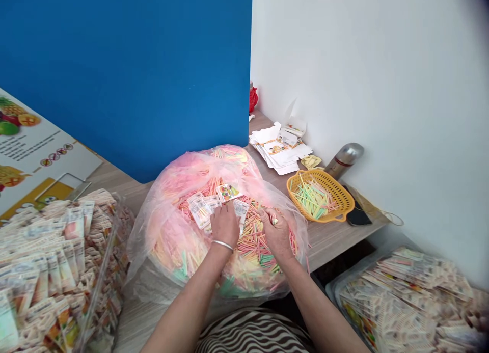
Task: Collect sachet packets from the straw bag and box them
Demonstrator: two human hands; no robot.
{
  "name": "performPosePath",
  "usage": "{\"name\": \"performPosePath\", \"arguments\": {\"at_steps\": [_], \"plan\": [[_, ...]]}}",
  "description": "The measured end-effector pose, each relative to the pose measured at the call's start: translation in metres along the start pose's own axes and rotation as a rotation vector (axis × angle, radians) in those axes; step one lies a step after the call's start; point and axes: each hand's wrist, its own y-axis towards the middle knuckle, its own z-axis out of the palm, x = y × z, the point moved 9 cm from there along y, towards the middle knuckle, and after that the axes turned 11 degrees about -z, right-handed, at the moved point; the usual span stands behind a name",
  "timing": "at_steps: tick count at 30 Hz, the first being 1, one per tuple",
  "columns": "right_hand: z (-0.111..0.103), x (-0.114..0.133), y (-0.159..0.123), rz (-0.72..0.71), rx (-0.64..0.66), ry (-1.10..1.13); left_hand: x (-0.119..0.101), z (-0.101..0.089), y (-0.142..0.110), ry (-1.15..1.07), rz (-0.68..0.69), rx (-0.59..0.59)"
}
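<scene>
A big clear plastic bag (158, 231) lies open on the table, full of thin pink, yellow and green sticks (254, 241). Several small printed packets (199, 210) rest on top of the sticks, one with a colourful fruit picture (229, 191). My left hand (225, 224), a silvery bangle at its wrist, is closed with bent fingers on a small packet (241, 208). Over the right part of the sticks, my right hand (278, 235) is curled, with pale stick ends showing between its fingers. Its palm is hidden.
A yellow basket (349, 205) of sticks stands at right beside a metal flask (344, 159). White cartons (277, 146) lie behind. Tubs heaped with filled packets stand at left (110, 251) and lower right (336, 292). A blue panel (153, 78) rises behind the bag.
</scene>
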Motion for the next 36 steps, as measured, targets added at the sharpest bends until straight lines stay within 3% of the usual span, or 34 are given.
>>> {"name": "performPosePath", "arguments": {"at_steps": [2,5,9,14,18,24,28,31,33,36], "plan": [[0.003,-0.014,-0.004,0.113,0.018,0.055,0.002,0.003,0.011,0.197,-0.017,-0.005],[0.009,-0.029,-0.008,0.198,0.072,0.11,0.002,0.004,0.02,0.221,-0.041,0.012],[0.003,-0.027,0.0,0.098,0.071,0.011,0.004,-0.005,0.018,-0.073,-0.047,0.058],[0.008,-0.012,0.019,0.068,0.088,-0.041,-0.003,-0.031,0.008,-0.523,0.038,0.055],[0.015,0.007,0.035,-0.009,0.1,-0.032,-0.01,-0.043,0.003,-0.697,0.119,0.101],[0.02,0.023,0.039,-0.07,0.216,-0.001,-0.009,-0.042,-0.006,-0.608,0.22,0.209],[0.024,0.034,0.027,-0.105,0.398,-0.173,-0.005,-0.034,-0.014,-0.585,0.17,0.303],[0.026,0.039,0.017,-0.154,0.516,-0.259,0.002,-0.03,-0.019,-0.514,0.106,0.271],[0.022,0.037,0.017,-0.121,0.475,-0.217,0.008,-0.029,-0.021,-0.531,0.041,0.219],[0.006,0.032,0.025,0.048,0.216,0.015,0.013,-0.022,-0.025,-0.685,-0.041,0.257]]}}
